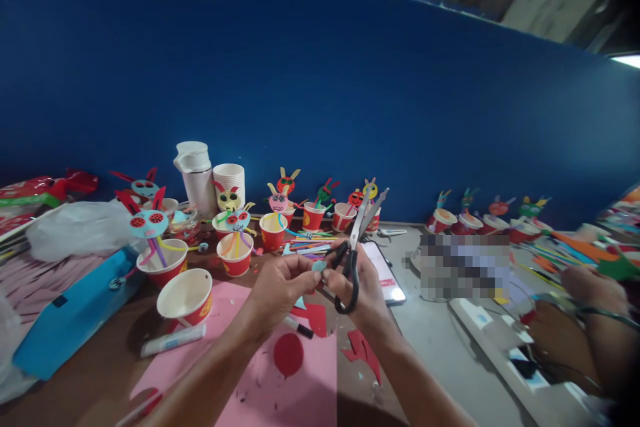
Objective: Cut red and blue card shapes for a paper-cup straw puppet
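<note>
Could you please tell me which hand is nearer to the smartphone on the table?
The right hand is nearer, right at the smartphone's left edge; the left hand is farther away, on the right hand's other side.

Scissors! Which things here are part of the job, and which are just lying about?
Part of the job:
left hand, pale blue paper piece
right hand, black-handled scissors
pink paper
red paper circle

Probably just lying about:
phone
white flask
plastic bag
</note>
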`<state>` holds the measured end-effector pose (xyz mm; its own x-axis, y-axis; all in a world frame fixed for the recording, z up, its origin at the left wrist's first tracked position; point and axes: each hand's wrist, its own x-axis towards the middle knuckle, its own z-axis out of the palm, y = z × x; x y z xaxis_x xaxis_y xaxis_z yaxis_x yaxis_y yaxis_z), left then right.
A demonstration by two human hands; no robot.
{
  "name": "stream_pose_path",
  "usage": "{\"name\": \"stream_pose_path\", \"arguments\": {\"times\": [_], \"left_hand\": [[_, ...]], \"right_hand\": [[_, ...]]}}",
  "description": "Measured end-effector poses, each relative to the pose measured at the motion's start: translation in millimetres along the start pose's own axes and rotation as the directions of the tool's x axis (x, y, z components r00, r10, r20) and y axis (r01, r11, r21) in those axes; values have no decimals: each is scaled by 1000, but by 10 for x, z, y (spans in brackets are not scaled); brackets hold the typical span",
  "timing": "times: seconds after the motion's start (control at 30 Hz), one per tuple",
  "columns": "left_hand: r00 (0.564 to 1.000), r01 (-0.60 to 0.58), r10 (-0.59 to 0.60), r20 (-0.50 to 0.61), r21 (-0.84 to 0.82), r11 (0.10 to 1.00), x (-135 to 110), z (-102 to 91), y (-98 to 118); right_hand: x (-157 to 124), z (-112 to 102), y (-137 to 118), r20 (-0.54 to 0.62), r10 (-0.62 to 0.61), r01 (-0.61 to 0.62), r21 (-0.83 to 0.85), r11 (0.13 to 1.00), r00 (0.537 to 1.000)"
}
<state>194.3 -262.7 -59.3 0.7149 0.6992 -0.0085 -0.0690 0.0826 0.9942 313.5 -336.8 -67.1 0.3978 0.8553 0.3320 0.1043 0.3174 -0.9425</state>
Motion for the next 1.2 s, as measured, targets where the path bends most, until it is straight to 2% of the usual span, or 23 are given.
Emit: {"name": "stream_pose_path", "arguments": {"times": [0.23,0.37,0.47,0.53,0.67,0.77,0.97,1.2], "left_hand": [[987,-15,7,-159,-50,999,-9,71,-8],[979,-24,18,-202,-29,999,-29,86,47],[975,-47,41,-218,-21,999,-28,43,82],[971,-49,38,-235,-44,998,-23,-20,99],[963,-45,9,-270,-128,991,-19,-190,124],[953,-58,20,-303,-116,992,-26,-288,150],[940,-122,78,-331,-115,986,-29,-332,199],[961,-65,29,-274,-124,990,-30,-327,170]], "right_hand": [[-16,61,41,-48,-13,11,-48,999,999],[-2,77,33,-30,-6,4,-50,999,1000],[11,46,57,54,31,-29,-40,999,998],[17,14,84,150,75,-67,-57,996,986],[11,-25,113,368,128,-89,-121,989,921],[-13,-16,110,458,174,-118,-149,982,872],[-63,31,115,465,220,-139,-204,969,857],[-81,61,113,426,236,-189,-150,970,873]]}}
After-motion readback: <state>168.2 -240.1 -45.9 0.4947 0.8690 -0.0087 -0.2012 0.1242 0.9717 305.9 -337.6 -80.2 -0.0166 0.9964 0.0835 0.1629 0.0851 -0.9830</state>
